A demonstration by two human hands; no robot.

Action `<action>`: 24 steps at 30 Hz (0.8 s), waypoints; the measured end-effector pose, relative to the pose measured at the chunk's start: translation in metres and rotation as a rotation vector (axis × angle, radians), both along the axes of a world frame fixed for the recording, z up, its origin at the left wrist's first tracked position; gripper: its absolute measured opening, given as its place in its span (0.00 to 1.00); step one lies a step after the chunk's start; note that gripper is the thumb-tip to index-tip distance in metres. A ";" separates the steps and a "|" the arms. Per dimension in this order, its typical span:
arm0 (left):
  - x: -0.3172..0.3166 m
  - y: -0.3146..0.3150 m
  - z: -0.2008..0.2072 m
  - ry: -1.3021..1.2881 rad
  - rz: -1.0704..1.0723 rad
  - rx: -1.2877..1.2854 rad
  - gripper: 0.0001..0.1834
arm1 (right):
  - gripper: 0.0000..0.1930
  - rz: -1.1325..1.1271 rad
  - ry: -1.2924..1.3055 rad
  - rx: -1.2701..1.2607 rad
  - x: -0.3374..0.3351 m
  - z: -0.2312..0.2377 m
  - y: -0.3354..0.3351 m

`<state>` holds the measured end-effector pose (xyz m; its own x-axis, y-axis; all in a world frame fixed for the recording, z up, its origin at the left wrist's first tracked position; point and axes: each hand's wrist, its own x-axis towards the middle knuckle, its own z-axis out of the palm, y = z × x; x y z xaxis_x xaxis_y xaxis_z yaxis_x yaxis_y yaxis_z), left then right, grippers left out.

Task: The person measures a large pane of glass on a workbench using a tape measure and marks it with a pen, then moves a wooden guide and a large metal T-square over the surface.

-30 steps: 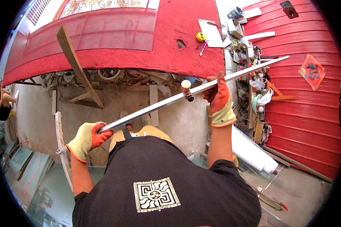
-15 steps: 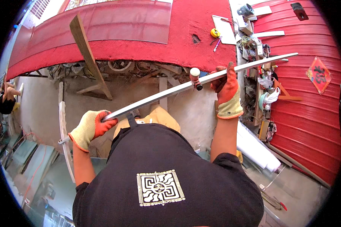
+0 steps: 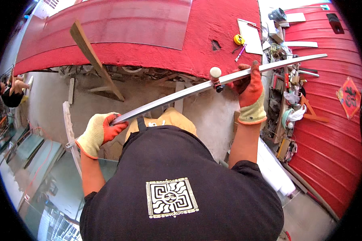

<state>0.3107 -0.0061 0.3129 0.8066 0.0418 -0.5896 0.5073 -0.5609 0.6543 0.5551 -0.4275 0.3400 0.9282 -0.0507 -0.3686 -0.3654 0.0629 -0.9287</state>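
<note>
Two gloved hands (image 3: 98, 134) (image 3: 249, 86), one metal bar (image 3: 181, 93)

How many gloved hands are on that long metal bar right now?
2. The left hand grips the lower left end of the long metal bar; the right hand holds it further up, just right of the bar's white knob. No other hands touch it.

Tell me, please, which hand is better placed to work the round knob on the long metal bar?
Probably the right hand: it grips the long metal bar right beside the knob, while the left hand holds the far end.
</note>
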 end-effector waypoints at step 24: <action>0.026 -0.026 0.024 0.017 0.296 0.079 0.13 | 0.33 0.295 -0.083 0.184 0.128 -0.019 0.053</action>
<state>0.3369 -0.0319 0.3374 0.7423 0.3203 -0.5886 0.6671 -0.4357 0.6043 0.6827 -0.3748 0.3210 0.9204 0.2839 -0.2690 -0.3161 0.1348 -0.9391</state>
